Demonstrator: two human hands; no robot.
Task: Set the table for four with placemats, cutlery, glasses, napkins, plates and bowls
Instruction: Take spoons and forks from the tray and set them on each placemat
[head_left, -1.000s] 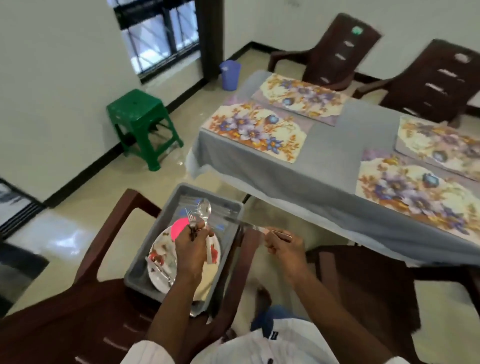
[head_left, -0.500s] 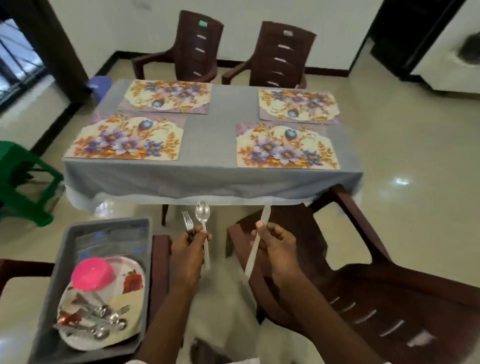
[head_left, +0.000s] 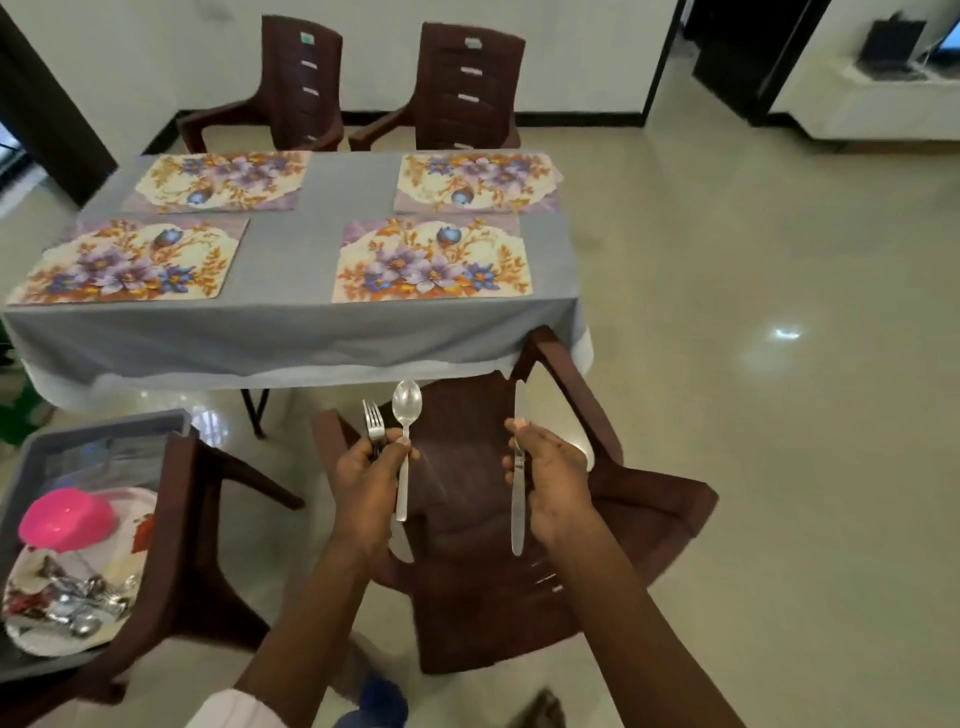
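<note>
Cutlery: fork (head_left: 373, 422) and spoon (head_left: 405, 436) stood upright in left hand (head_left: 366, 480), fingers curled round both; knife (head_left: 518, 467) gripped upright by right hand (head_left: 553, 486).
Position: above near brown chair (head_left: 467, 571).
Table (head_left: 311, 260): beyond, bearing four floral placemats (head_left: 431, 265).
Tray (head_left: 31, 467): near left, holding remaining cutlery.

This is a home dining room: a cloth-covered bench (head_left: 311, 249) carries four floral placemats (head_left: 431, 262), with brown plastic armchairs (head_left: 470, 88) on its far and near sides. Behind the bench are white walls (head_left: 156, 52) with dark skirting. To its right a glossy cream floor (head_left: 753, 312) runs to a dark doorway (head_left: 727, 52).
</note>
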